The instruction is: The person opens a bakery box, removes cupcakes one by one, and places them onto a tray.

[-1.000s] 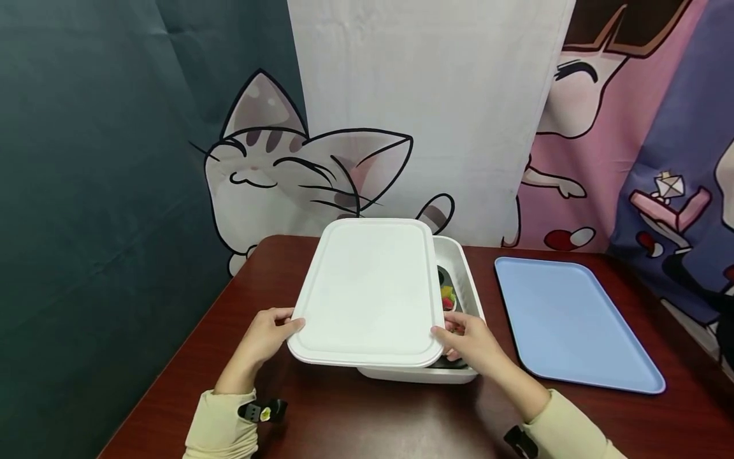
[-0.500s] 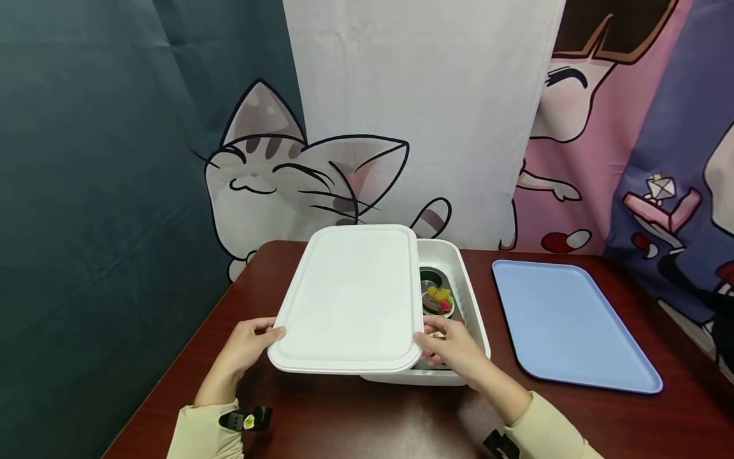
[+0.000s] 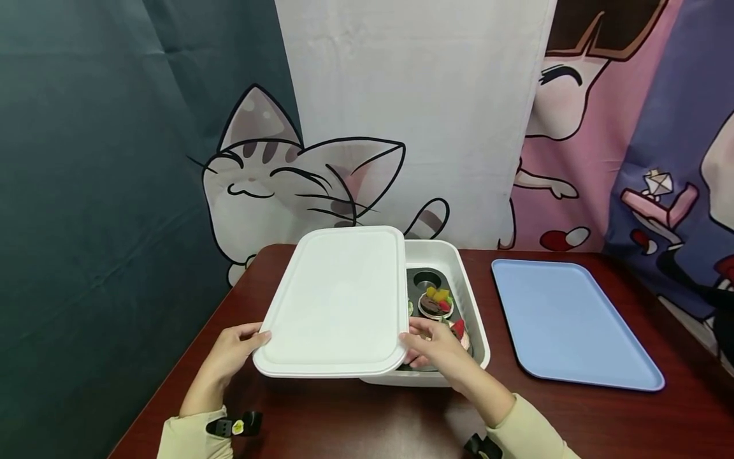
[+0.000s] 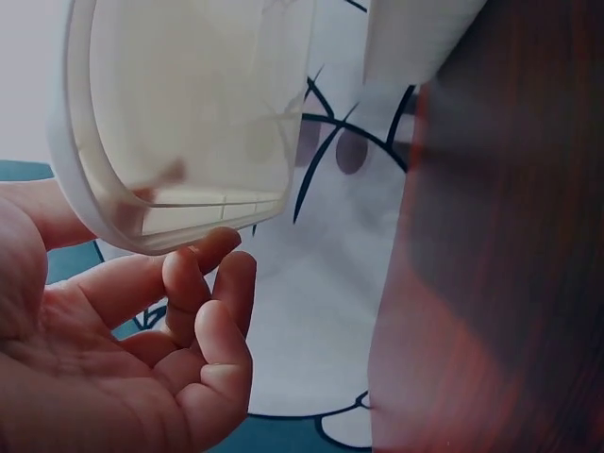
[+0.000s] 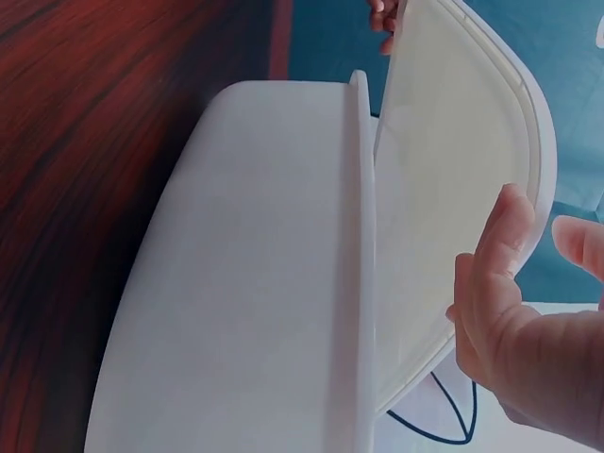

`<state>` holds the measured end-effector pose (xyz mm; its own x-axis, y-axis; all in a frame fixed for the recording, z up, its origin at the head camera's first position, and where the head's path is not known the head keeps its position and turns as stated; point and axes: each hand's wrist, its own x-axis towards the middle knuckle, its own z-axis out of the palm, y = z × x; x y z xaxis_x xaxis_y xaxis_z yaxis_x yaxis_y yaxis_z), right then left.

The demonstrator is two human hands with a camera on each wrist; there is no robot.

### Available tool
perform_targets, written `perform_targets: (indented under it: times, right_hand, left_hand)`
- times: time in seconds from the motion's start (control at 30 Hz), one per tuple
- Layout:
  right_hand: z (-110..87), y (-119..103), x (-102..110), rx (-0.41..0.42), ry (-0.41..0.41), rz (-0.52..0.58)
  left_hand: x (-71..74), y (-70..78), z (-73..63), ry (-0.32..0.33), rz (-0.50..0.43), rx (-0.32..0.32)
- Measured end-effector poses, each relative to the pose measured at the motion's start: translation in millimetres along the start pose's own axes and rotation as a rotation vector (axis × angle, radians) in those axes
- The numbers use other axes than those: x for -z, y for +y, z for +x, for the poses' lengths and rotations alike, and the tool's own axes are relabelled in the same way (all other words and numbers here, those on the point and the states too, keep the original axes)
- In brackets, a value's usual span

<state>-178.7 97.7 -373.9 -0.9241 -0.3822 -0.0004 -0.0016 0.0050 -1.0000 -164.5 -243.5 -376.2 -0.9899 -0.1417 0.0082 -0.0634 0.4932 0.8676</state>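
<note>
A white rectangular lid (image 3: 335, 299) hangs above and to the left of a white box (image 3: 474, 309), covering the box's left part. My left hand (image 3: 229, 349) pinches the lid's near left corner between thumb and fingers, and its other fingers are curled below the rim in the left wrist view. At the near right corner, my right hand (image 3: 437, 349) pinches the lid's edge. Inside the box lies a dark muffin tin (image 3: 427, 280) with round cups. One cup holds a fruit-topped chocolate tart (image 3: 437, 305). A strawberry-topped cake (image 3: 460, 335) shows partly behind my right hand.
A light blue tray (image 3: 573, 322) lies on the dark red wooden table (image 3: 344, 421) to the right of the box. Cartoon-printed curtains (image 3: 459, 115) hang behind the table, and a dark green one (image 3: 115, 191) hangs along its left side.
Both hands have moved the lid left, and more of the box is uncovered. The tin, the tart and the strawberry-topped cake have come into fuller view.
</note>
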Motion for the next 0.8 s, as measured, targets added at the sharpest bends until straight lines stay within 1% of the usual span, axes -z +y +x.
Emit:
perform_targets:
  times: [0.13, 0.23, 0.37, 0.5, 0.67, 0.8]
  right_hand:
    - [2.8, 2.3, -5.3, 0.002, -0.021, 0.006]
    - [6.0, 4.5, -11.0, 0.014, -0.048, 0.008]
    - [10.3, 6.9, -20.0, 0.014, -0.094, 0.004]
    - [13.3, 9.6, -29.4, -0.01, -0.121, 0.006]
    - [14.4, 14.0, -44.0, -0.052, -0.152, 0.067]
    - [16.2, 15.9, -56.1, -0.057, -0.168, 0.107]
  left_hand:
    - [5.5, -4.3, 1.3, -0.01, 0.008, 0.008]
    - [10.9, -8.5, 0.6, -0.005, 0.02, 0.021]
    - [21.0, -16.0, -1.9, 0.005, 0.039, 0.053]
    - [31.9, -24.3, -4.3, -0.001, 0.052, 0.091]
    - [43.6, -35.1, -6.7, -0.019, 0.067, 0.141]
    - [52.9, -42.0, -7.8, -0.031, 0.063, 0.174]
